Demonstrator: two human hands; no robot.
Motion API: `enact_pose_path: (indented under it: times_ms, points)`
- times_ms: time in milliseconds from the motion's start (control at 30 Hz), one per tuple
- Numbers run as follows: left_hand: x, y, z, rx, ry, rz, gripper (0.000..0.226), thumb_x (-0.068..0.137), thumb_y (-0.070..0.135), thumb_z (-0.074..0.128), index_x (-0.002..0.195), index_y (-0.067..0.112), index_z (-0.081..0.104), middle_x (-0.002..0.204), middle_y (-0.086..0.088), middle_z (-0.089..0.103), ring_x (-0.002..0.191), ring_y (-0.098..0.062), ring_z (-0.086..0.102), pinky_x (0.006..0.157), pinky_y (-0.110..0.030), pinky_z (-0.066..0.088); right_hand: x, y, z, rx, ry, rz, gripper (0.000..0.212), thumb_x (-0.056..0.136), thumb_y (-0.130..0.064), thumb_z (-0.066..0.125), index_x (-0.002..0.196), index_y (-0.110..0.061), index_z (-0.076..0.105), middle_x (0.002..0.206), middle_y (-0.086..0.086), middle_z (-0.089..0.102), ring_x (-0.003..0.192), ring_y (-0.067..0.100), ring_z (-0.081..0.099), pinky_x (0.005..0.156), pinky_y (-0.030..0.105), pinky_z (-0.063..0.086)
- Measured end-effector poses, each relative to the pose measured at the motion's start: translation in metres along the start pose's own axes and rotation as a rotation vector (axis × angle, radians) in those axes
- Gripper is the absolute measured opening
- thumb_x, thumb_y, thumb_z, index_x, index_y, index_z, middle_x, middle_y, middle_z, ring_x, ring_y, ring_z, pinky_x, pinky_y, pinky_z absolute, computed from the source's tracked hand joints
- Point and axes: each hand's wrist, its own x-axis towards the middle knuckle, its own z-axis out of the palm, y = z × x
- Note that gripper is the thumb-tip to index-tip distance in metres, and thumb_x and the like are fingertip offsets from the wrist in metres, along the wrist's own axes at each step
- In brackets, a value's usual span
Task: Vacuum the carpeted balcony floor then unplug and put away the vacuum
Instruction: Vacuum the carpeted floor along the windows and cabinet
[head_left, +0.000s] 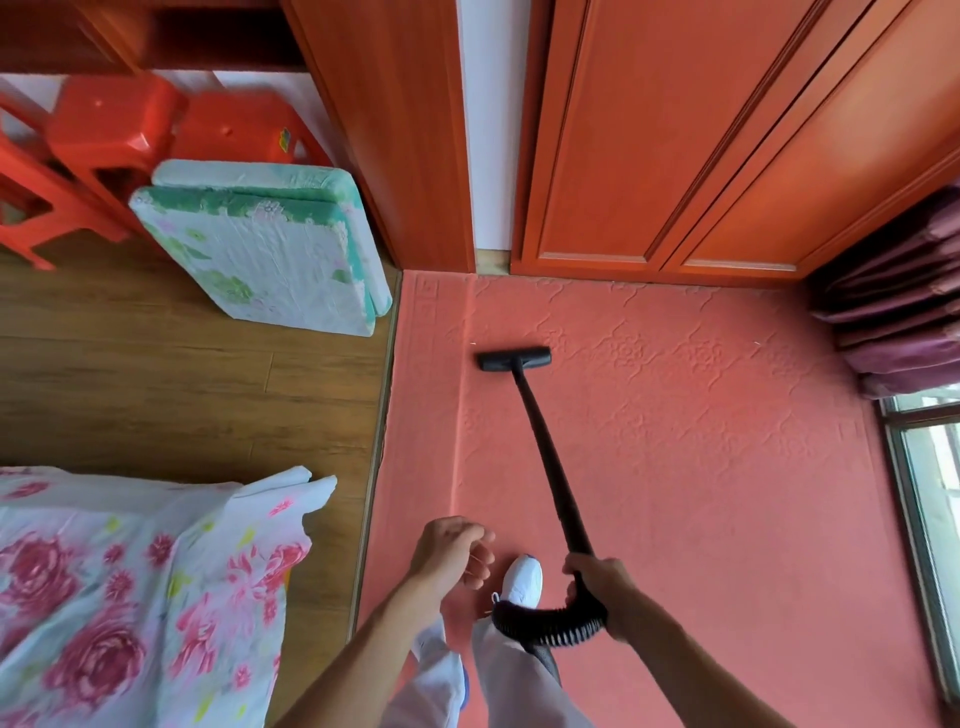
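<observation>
Orange wood doors (675, 130), window (930, 478) rt.

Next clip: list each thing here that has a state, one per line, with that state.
Vacuum head: flat on the carpet.
Wand: tilted, held at its top.
Right hand: closed on the wand.
Left hand: loosely curled, holding nothing.
Cabinet doors: shut.
Folded mat: leaning.

On my feed, a folded floral mat (270, 249) leaned against the wooden door frame (395, 130) on the laminate floor (182, 379), beside two red plastic stools (119, 124). A rose-print bedsheet (130, 587) filled the lower left corner. Purple cushions (898, 306) sat stacked by the wardrobe doors (701, 130), above a window (930, 488).
</observation>
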Motion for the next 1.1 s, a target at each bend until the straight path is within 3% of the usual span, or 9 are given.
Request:
enact_pose_path:
  times_ms: [200,300,467,600,667,800,900,1000,1100]
  points:
    - [-0.007,-0.005,-0.002,0.033,0.04,-0.005,0.021,0.092,0.004,0.049,0.082,0.001,0.067,0.06,-0.011,0.064,0.049,-0.021,0.055,0.045,-0.024,0.045,0.008,-0.034,0.027,-0.001,-0.047,-0.126,0.014,0.072,-0.001,0.062,0.081,0.009,0.058,0.047,0.012,0.05,0.039,0.023,0.048,0.053,0.034,0.046]
    - [-0.009,-0.007,-0.004,0.053,0.045,0.002,0.02,0.091,0.007,0.05,0.081,0.003,0.067,0.06,-0.009,0.065,0.05,-0.021,0.056,0.046,-0.025,0.045,-0.01,0.0,0.019,-0.034,-0.069,-0.087,0.023,0.062,-0.011,0.064,0.076,0.007,0.06,0.049,0.012,0.051,0.042,0.023,0.048,0.052,0.033,0.044]
    - [-0.014,-0.011,-0.009,0.077,0.057,0.015,0.02,0.091,0.007,0.05,0.085,0.001,0.068,0.062,-0.009,0.066,0.052,-0.021,0.057,0.047,-0.026,0.048,-0.021,0.053,0.015,0.078,-0.093,0.022,0.015,0.05,-0.012,0.071,0.052,0.002,0.067,0.05,0.016,0.05,0.044,0.022,0.044,0.056,0.037,0.038]
    - [-0.015,-0.015,-0.019,0.075,0.088,0.018,0.02,0.092,0.007,0.05,0.088,-0.001,0.068,0.061,-0.009,0.067,0.051,-0.02,0.058,0.047,-0.026,0.048,-0.011,0.058,0.045,0.119,-0.093,0.055,0.029,0.049,-0.02,0.076,0.064,0.002,0.065,0.053,0.015,0.054,0.047,0.023,0.05,0.057,0.036,0.041]
    - [-0.014,-0.015,-0.026,0.059,0.115,0.014,0.02,0.092,0.005,0.05,0.089,-0.003,0.068,0.06,-0.01,0.066,0.049,-0.02,0.058,0.045,-0.025,0.047,-0.011,0.042,0.066,0.176,-0.083,0.032,0.029,0.058,-0.016,0.075,0.074,0.006,0.064,0.053,0.014,0.053,0.048,0.023,0.051,0.056,0.035,0.043]
    - [-0.013,-0.019,-0.039,0.045,0.137,0.024,0.018,0.091,0.001,0.051,0.081,-0.003,0.066,0.053,-0.009,0.062,0.04,-0.017,0.053,0.04,-0.021,0.042,0.0,-0.022,0.096,0.16,-0.039,-0.03,0.02,0.072,-0.007,0.075,0.074,0.006,0.06,0.052,0.012,0.05,0.039,0.021,0.051,0.041,0.026,0.044]
    - [-0.012,-0.025,-0.046,0.055,0.137,0.047,0.02,0.089,0.0,0.051,0.076,-0.001,0.065,0.054,-0.012,0.061,0.039,-0.018,0.05,0.041,-0.021,0.037,0.027,-0.064,0.102,0.17,-0.004,-0.051,0.02,0.079,-0.006,0.072,0.089,0.003,0.056,0.058,0.011,0.052,0.038,0.022,0.055,0.049,0.032,0.052]
    - [-0.012,-0.034,-0.051,0.06,0.134,0.056,0.02,0.088,-0.001,0.05,0.077,-0.003,0.066,0.056,-0.013,0.06,0.04,-0.019,0.05,0.043,-0.022,0.036,0.039,-0.074,0.1,0.075,0.026,-0.081,0.018,0.079,-0.006,0.068,0.088,0.0,0.054,0.061,0.011,0.056,0.05,0.027,0.061,0.058,0.036,0.057]
    - [-0.01,-0.045,-0.05,0.07,0.136,0.024,0.02,0.088,0.0,0.05,0.077,-0.003,0.067,0.054,-0.011,0.061,0.041,-0.019,0.05,0.043,-0.023,0.037,0.023,-0.055,0.091,-0.011,0.027,-0.057,0.012,0.076,-0.003,0.064,0.085,0.003,0.058,0.056,0.01,0.055,0.049,0.026,0.058,0.052,0.03,0.054]
